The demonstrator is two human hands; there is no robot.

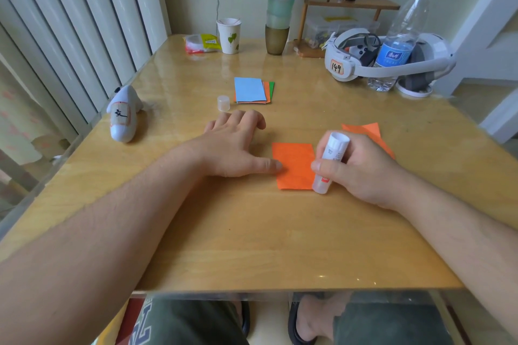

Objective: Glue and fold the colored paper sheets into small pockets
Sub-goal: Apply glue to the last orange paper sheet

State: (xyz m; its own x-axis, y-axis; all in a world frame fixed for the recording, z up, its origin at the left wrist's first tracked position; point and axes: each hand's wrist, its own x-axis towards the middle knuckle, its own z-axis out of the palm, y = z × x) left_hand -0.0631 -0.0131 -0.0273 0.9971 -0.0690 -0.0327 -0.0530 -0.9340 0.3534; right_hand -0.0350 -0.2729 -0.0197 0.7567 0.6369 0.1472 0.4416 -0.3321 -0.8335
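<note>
A: I see soft, even daylight; pale glare streaks the table [196, 87] beyond my left hand [232, 145].

B: Edges bow outward; forearms nearest me blur slightly.

Both forearms are seen bare from the elbow down, with no sleeve, watch, bracelet or ring worn on either. Fine hair is seen along the forearms. The left hand [238, 145] and the right hand [361, 168] are ungloved, and the nails are kept short. Below the table edge, the lap is covered by dark olive-green cloth, on which large pale block lettering is printed at the left thigh. The feet are bare and are worn in dark open slippers, a broad strap being seen across each.
</note>
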